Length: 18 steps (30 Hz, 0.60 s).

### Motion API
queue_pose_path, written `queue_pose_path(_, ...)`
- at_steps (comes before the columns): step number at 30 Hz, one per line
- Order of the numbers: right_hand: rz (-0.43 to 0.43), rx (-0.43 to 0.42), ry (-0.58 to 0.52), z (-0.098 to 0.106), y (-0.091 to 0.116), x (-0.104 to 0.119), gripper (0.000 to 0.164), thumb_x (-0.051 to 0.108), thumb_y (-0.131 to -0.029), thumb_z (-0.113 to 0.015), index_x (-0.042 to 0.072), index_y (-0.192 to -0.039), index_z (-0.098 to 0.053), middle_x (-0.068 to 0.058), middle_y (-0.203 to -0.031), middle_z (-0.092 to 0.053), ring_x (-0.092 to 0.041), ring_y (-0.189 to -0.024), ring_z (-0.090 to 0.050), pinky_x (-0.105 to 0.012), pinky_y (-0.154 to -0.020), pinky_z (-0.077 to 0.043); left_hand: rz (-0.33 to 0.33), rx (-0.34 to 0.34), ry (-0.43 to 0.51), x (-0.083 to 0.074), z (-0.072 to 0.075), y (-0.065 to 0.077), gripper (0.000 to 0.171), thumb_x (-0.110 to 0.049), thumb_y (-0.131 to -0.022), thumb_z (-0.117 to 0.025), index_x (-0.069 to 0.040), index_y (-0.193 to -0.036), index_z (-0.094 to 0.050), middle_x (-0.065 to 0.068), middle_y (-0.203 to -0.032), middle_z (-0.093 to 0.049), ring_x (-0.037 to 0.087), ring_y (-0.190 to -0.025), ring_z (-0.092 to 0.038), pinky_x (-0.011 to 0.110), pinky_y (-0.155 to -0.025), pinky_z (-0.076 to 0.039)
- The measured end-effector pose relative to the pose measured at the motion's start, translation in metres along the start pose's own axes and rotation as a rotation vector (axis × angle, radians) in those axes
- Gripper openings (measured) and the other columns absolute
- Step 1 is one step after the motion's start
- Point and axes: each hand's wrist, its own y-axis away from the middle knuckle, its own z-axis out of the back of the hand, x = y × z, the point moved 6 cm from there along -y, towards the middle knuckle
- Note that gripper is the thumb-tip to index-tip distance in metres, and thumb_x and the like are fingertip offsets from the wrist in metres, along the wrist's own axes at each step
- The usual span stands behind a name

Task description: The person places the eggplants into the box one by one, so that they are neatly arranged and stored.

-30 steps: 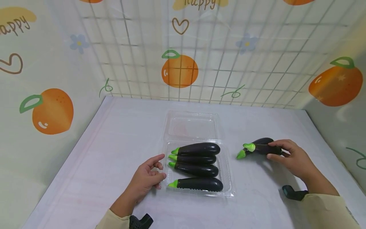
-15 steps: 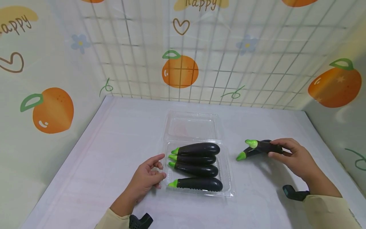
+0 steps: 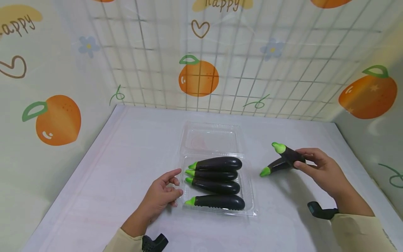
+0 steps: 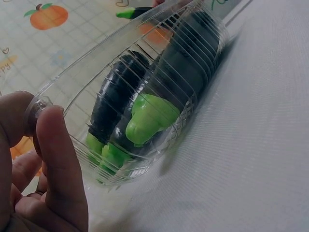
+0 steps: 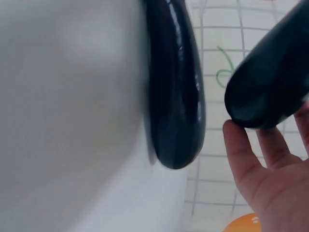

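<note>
In the head view my right hand (image 3: 322,171) grips an eggplant (image 3: 291,154) by its dark round end, the green stem tipped up to the left. Beneath it, a second eggplant (image 3: 274,168) lies on the table, partly hidden; the right wrist view shows this lower eggplant (image 5: 176,96) apart from the held one (image 5: 270,72). My left hand (image 3: 162,192) pinches the left rim of a clear plastic clamshell box (image 3: 250,196), thumb and forefinger at its edge in the left wrist view. Several eggplants (image 3: 217,187) lie side by side in the box, stems to the left.
The box's transparent lid (image 3: 211,138) lies folded back behind its base. A white cloth covers the table (image 3: 138,140). Behind it, a wire grid (image 3: 239,80) stands beneath a printed curtain (image 3: 56,70), which also hangs at both sides.
My right hand has lifted its eggplant off the lower one, tilting the stem end upward. The left hand and the box have stayed in place.
</note>
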Motion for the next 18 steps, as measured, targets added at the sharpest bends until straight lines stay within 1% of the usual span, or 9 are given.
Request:
queue_pose_path(3,0.030,-0.004,-0.051,0.000,0.000,0.009,0.040,0.022,-0.097,-0.070,0.010,-0.134,-0.058,0.030,-0.119,-0.049,0.016,-0.108,-0.044,-0.002,-0.078,-0.039,0.001,0.001,0.002,0.000,0.000,-0.001,0.068,0.001,-0.086,-0.071,-0.011,-0.150,-0.048,0.006,-0.107,-0.049,0.007,-0.060,-0.047,0.021,-0.054,-0.053)
queue_pose_path(7,0.064,0.003,-0.102,-0.004,0.000,0.019,0.038,0.018,-0.098,-0.068,0.009,-0.133,-0.058,0.028,-0.119,-0.052,0.014,-0.109,-0.047,-0.002,-0.079,-0.042,-0.001,0.003,0.000,0.001,0.000,-0.002,0.069,0.001,-0.086,-0.071,-0.012,-0.150,-0.048,0.006,-0.107,-0.049,0.007,-0.060,-0.047,0.021,-0.054,-0.054)
queue_pose_path(13,0.067,0.036,-0.115,-0.011,-0.001,0.029,0.037,0.020,-0.100,-0.065,0.011,-0.135,-0.056,0.025,-0.120,-0.055,0.009,-0.109,-0.050,-0.006,-0.080,-0.045,0.000,-0.004,-0.001,0.004,0.001,-0.003,0.068,0.001,-0.086,-0.071,-0.013,-0.149,-0.049,0.006,-0.107,-0.049,0.007,-0.060,-0.047,0.021,-0.054,-0.054)
queue_pose_path(18,0.053,0.063,-0.113,-0.019,-0.001,0.034,0.037,0.024,-0.102,-0.062,0.012,-0.137,-0.053,0.024,-0.124,-0.052,0.010,-0.109,-0.050,-0.008,-0.080,-0.048,-0.002,0.000,-0.004,0.002,0.001,-0.002,0.068,0.001,-0.086,-0.071,-0.012,-0.149,-0.049,0.006,-0.107,-0.049,0.006,-0.059,-0.047,0.021,-0.054,-0.053)
